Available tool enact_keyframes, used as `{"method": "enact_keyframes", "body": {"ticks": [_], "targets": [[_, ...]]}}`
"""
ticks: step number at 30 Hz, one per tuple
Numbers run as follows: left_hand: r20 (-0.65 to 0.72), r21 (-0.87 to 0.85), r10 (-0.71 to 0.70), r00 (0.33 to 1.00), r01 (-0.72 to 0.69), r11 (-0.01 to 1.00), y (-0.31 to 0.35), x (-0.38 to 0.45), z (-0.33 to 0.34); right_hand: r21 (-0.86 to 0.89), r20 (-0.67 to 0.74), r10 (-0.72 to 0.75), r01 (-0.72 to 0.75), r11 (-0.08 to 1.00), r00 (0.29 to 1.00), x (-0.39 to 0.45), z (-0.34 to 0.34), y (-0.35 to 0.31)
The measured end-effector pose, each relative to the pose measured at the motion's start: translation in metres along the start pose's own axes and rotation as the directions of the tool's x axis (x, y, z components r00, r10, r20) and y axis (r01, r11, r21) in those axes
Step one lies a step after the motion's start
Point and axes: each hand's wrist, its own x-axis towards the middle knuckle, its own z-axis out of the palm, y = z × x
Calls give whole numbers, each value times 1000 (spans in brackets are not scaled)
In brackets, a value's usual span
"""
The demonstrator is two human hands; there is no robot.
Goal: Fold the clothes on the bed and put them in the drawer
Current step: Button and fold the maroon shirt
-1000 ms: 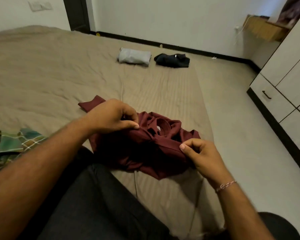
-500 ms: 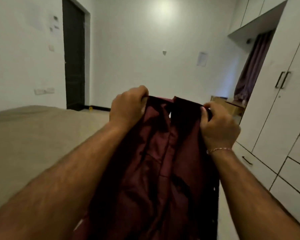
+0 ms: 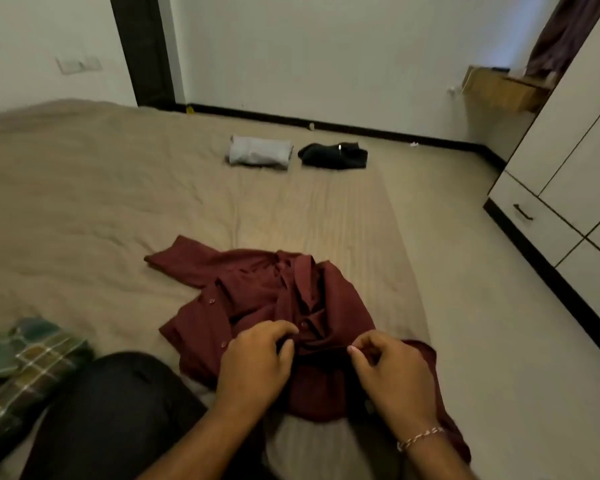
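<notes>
Maroon shirt [image 3: 267, 296] (crumpled) on bed [image 3: 84, 209], pinched by left hand [image 3: 257, 362], right hand [image 3: 392, 372]

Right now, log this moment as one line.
step: shirt folding | left hand: pinching maroon shirt | right hand: pinching shirt | shirt: crumpled on bed | folded: grey, black
</notes>
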Motion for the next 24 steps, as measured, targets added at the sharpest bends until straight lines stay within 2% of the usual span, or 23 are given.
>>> {"method": "enact_keyframes", "body": {"ticks": [3, 5, 7, 10, 14, 17, 19, 21, 23, 24], "targets": [[38, -118, -80, 996, 84, 989, 9, -27, 12, 40, 61, 59, -61, 997, 996, -38, 14, 14], [62, -265, -160, 985, 171, 949, 20, -38, 11, 45, 104, 42, -46, 998, 994, -49, 12, 16], [86, -410, -266, 960, 277, 869, 28, -50, 11, 17, 161, 2, -5, 1000, 987, -56, 7, 16], [150, -569, -433, 889, 435, 698, 29, -76, 7, -101, 246, -6, 32, 994, 969, -69, -2, 18], [153, -569, -529, 835, 512, 644, 22, -90, 4, -206, 350, 42, 33, 978, 936, -78, -5, 16], [238, -560, -584, 776, 601, 571, 17, -87, 9, -251, 419, 59, 53, 966, 906, -75, -4, 16], [308, -567, -588, 748, 641, 517, 16, -88, 15, -157, 435, 61, 8, 988, 898, -73, 3, 19], [363, -614, -589, 722, 661, 431, 19, -91, 18, 38, 403, 61, -84, 996, 913, -72, 9, 23], [385, -657, -589, 711, 659, 366, 21, -93, 22, 263, 352, 93, -193, 945, 931, -73, 12, 24], [389, -673, -583, 713, 652, 349, 23, -95, 22, 399, 325, 119, -250, 882, 938, -76, 11, 21]]}}
